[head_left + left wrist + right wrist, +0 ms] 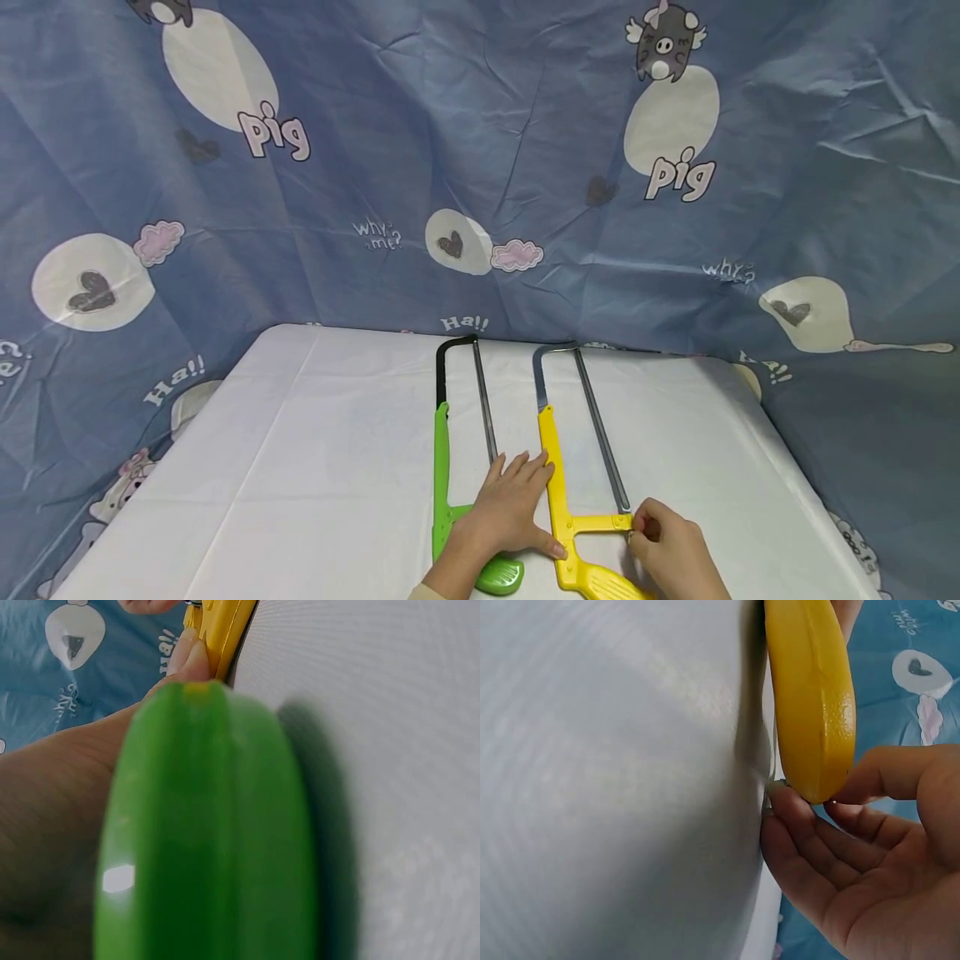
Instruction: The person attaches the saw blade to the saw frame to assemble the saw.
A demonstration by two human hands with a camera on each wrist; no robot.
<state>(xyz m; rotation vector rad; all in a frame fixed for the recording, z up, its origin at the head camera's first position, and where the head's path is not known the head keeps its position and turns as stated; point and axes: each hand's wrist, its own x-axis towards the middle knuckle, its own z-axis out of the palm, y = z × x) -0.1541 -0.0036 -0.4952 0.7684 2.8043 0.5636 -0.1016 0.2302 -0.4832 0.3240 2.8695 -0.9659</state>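
Note:
Two hacksaws lie side by side on a white-covered table, handles toward me. The yellow hacksaw [555,467] is on the right, its blade [600,425] fitted along the frame. My left hand [506,504] rests spread between the saws, fingertips and thumb against the yellow frame's left edge. At the front end of the blade, my right hand [671,546] pinches the end of the yellow crosspiece [596,523]; the small part between the fingers is hidden. Under my left wrist lies the green hacksaw [441,467], whose handle [202,825] fills the left wrist view. The yellow handle [810,690] stands large in the right wrist view.
The white tabletop [322,467] spreads to both sides of the saws. Behind it hangs a blue printed cloth [337,275], which also drops along the table's sides. The saws' far ends reach the table's back edge.

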